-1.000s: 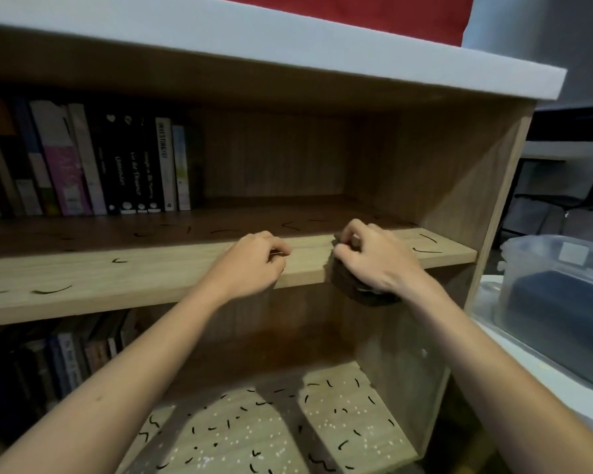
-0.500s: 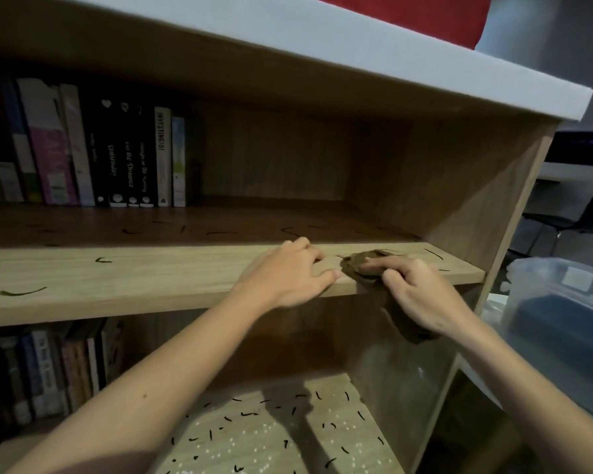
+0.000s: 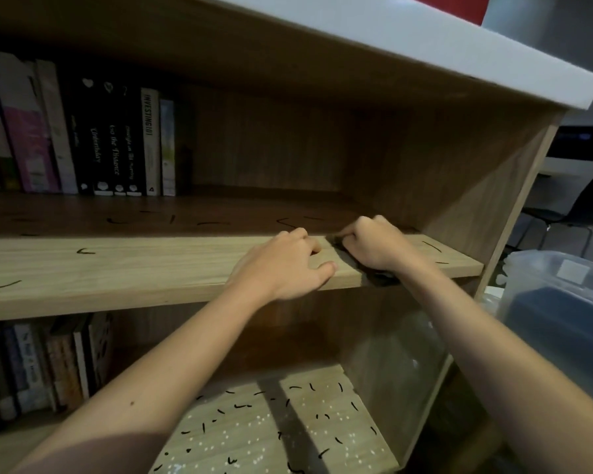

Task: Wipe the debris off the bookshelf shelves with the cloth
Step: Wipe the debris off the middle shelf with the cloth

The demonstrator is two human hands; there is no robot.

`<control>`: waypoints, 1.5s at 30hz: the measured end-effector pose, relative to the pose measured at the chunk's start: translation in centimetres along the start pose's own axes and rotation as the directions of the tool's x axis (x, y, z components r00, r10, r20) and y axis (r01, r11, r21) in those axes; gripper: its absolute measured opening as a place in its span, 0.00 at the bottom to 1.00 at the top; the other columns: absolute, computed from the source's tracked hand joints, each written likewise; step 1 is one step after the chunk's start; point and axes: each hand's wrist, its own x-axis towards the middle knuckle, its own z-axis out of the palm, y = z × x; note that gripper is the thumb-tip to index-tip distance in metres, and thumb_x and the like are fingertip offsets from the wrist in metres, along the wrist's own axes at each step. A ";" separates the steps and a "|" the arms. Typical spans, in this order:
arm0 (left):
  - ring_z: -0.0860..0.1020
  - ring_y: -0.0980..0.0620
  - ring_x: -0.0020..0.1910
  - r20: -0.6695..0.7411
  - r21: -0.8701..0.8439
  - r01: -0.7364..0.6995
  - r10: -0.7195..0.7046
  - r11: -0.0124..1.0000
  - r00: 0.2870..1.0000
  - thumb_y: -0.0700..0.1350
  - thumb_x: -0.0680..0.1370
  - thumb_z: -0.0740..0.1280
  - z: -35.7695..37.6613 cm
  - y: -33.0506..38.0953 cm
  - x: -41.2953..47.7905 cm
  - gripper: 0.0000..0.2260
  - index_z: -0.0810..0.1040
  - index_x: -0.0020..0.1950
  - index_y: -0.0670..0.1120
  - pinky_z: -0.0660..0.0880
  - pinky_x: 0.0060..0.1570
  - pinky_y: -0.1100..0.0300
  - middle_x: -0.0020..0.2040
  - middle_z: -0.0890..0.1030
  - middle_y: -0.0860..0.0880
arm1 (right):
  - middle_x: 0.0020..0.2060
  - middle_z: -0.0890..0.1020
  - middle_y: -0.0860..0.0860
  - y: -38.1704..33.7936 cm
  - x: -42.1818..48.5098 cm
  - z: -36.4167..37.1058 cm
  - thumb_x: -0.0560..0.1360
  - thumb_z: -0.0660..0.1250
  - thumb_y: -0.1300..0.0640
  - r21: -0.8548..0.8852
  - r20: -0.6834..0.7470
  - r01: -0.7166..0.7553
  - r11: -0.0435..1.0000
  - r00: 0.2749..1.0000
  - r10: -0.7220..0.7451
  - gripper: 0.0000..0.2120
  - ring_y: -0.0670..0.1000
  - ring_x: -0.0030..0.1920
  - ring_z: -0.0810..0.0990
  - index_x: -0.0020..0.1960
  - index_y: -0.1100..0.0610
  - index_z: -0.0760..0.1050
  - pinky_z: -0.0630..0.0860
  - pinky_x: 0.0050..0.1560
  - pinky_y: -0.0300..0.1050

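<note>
The wooden middle shelf [image 3: 144, 268] carries thin black debris strands, such as one at the left [image 3: 85, 251] and one near the right end [image 3: 431, 246]. My right hand [image 3: 379, 244] grips a dark cloth [image 3: 380, 278] bunched on the shelf near its right end, with part of the cloth hanging over the front edge. My left hand [image 3: 285, 266] rests on the shelf just left of the cloth, fingers loosely bent on top and thumb on the front edge, holding nothing. The lower shelf [image 3: 363, 449] is strewn with several black strands and white specks.
Books [image 3: 117, 145] stand at the back left of the middle shelf, and more books [image 3: 48, 364] fill the left of the lower shelf. The bookcase side panel [image 3: 476, 186] is close on the right. A translucent plastic bin [image 3: 562, 302] stands to the right, a chair [image 3: 582, 213] behind it.
My right hand has closed into a fist on the cloth and pulled it up onto the shelf top. The left hand has stayed on the front edge.
</note>
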 end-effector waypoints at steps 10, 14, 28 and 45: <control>0.68 0.51 0.65 -0.004 -0.007 -0.014 0.014 1.000 1.000 0.62 0.78 0.55 0.0 -0.3 0.0 0.25 0.68 0.70 0.50 0.71 0.60 0.50 0.67 0.69 0.51 | 0.49 0.81 0.55 0.0 0.7 0.1 0.79 0.55 0.56 0.045 -0.008 -0.064 0.997 0.998 0.064 0.15 0.54 0.47 0.77 0.55 0.55 0.79 0.76 0.51 0.53; 0.68 0.51 0.65 -0.001 -0.010 -0.010 0.010 1.000 1.000 0.62 0.77 0.55 0.3 -0.3 0.2 0.25 0.69 0.70 0.50 0.71 0.60 0.51 0.67 0.70 0.51 | 0.47 0.78 0.49 0.4 -2.9 0.0 0.79 0.54 0.55 0.061 -0.037 0.039 0.997 0.999 -0.036 0.15 0.51 0.51 0.72 0.59 0.51 0.77 0.71 0.51 0.49; 0.72 0.49 0.61 -0.029 0.006 0.032 -0.032 0.999 0.999 0.62 0.76 0.57 -0.1 0.1 -0.2 0.24 0.73 0.66 0.49 0.72 0.57 0.52 0.64 0.72 0.51 | 0.56 0.77 0.45 0.7 -7.8 -0.3 0.79 0.55 0.55 0.056 -0.137 0.118 0.991 0.984 -0.110 0.16 0.52 0.56 0.70 0.63 0.46 0.74 0.69 0.58 0.50; 0.69 0.49 0.65 0.005 0.080 -0.073 0.073 0.994 0.997 0.66 0.77 0.52 2.5 5.4 4.5 0.29 0.68 0.69 0.48 0.68 0.59 0.52 0.67 0.71 0.49 | 0.47 0.79 0.56 9.6 -6.6 -2.0 0.79 0.54 0.54 0.072 -0.238 -0.433 0.898 0.867 0.437 0.13 0.59 0.57 0.71 0.50 0.57 0.77 0.70 0.58 0.60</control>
